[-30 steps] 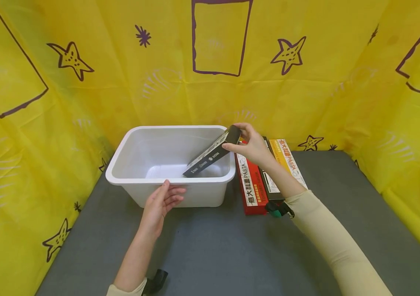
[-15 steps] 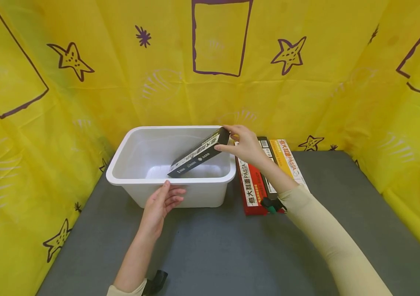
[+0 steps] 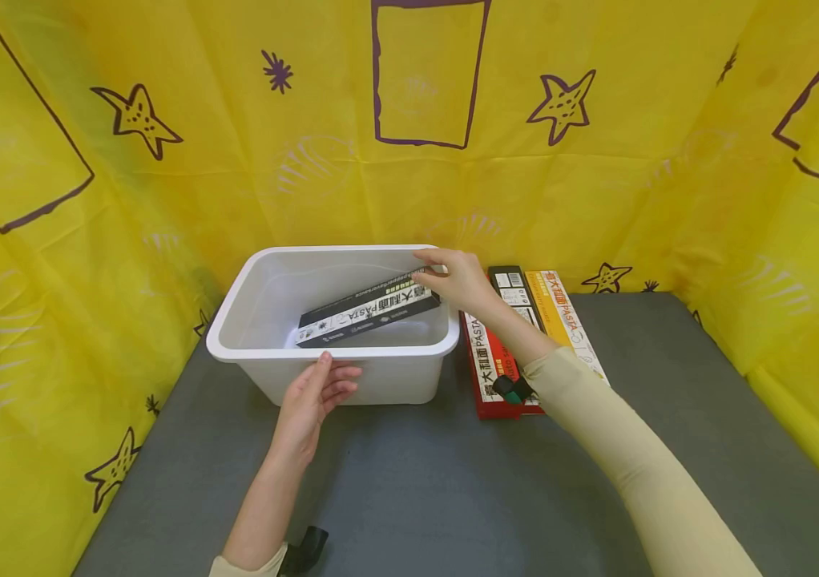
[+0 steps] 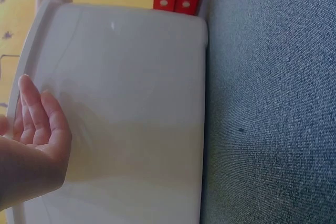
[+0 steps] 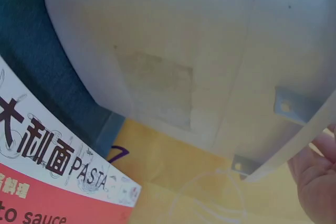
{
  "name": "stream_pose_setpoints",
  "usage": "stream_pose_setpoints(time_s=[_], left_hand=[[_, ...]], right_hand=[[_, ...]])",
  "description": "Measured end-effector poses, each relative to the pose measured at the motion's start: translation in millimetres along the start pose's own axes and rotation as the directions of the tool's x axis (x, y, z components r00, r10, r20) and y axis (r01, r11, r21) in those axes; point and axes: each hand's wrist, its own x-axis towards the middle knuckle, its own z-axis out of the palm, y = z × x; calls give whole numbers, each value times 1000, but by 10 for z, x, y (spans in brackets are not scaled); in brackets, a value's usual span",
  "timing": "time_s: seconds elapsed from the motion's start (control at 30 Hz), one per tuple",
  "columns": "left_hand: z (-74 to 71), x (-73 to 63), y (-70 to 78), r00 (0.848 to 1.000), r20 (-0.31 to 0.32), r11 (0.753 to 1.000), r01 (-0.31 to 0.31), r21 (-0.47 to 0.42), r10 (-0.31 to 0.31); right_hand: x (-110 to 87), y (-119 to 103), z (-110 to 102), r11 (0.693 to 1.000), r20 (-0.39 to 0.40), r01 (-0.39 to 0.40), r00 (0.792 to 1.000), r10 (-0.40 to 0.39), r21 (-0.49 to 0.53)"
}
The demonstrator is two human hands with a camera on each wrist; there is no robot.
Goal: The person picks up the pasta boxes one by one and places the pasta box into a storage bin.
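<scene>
A white plastic bin point(image 3: 373, 377) stands at the back of the grey table. Inside it a black pasta box point(image 3: 366, 315) lies slantwise, right end higher. My right hand point(image 3: 460, 280) is over the bin's right rim, index finger and thumb apart above that box's right end, apparently no longer gripping it; the exact contact is hard to see. At the front, my left hand point(image 3: 308, 397) holds the rim, thumb on top and fingers against the outer wall. The left wrist view shows those fingers point(image 4: 39, 114) along the wall.
Right of the bin, several pasta boxes lie side by side: a red box point(image 3: 485, 361), a black box point(image 3: 509, 282) and a yellow-and-white box point(image 3: 561, 308). My right forearm crosses over them. A yellow patterned cloth point(image 3: 417, 192) hangs behind and at both sides.
The black pasta box has slid left and down into the bin, turning to show its printed faces. My right hand has followed leftward. My left hand has stayed on the rim.
</scene>
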Motion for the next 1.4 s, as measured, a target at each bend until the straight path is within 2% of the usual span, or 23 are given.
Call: stream_pose_setpoints(time_s=[0.17,0.37,0.73,0.83,1.03,1.2,1.4], left_hand=[[3,11,8,1000,7,1000,1,10,-1],[-1,18,23,1000,8,1000,7,14,-7],[-6,21,16,1000,15,1000,-5,9,5],[-7,21,17,1000,16,1000,-6,4,6],[-11,19,19,1000,12,1000,-14,4,14],[-9,11,12,1000,-1,1000,-21,9,21],[9,4,-3,1000,-13,1000,-26,0,26]], right_hand=[[-91,-7,-37,997,-29,-25,999,27,67],[-244,32,-121,993,-92,-20,995,30,113],[-501,121,-293,991,-155,-87,983,102,100],[-560,181,-310,988,-163,-90,980,110,127],[-700,303,-356,964,-167,-88,977,133,251],[-847,390,-408,938,-187,-120,964,187,325],[-995,505,-443,925,-228,-167,940,254,340]])
